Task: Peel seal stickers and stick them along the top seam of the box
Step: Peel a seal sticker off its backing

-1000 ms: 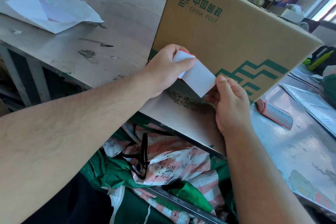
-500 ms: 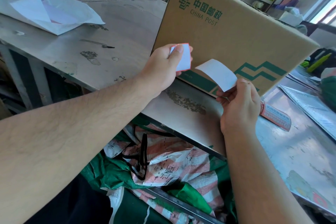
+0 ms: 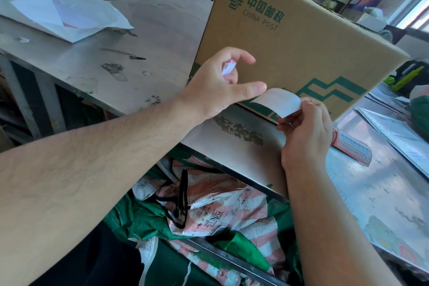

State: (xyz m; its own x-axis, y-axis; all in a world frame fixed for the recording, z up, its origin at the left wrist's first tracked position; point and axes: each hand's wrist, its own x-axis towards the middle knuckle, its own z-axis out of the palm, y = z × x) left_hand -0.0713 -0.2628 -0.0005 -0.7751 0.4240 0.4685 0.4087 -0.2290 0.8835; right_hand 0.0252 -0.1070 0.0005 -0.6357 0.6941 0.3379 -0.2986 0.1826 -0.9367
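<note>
**Hands with sticker and strip before a brown cardboard box (image 3: 301,37) with green print, on a grey steel table (image 3: 162,37).**
The left hand (image 3: 216,86) holds index finger and thumb spread apart, while its curled inner fingers grip a small red-edged white seal sticker (image 3: 228,67). Its thumb tip touches a curved white paper strip (image 3: 276,102), and the right hand (image 3: 306,130) pinches the strip's other end between closed fingertips, at the box's lower front.

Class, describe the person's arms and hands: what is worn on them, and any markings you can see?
Left forearm and right forearm are bare, no sleeve in view. Left hand and right hand wear no gloves; no ring, watch or bracelet shows. Nails are short, unpainted.
</note>
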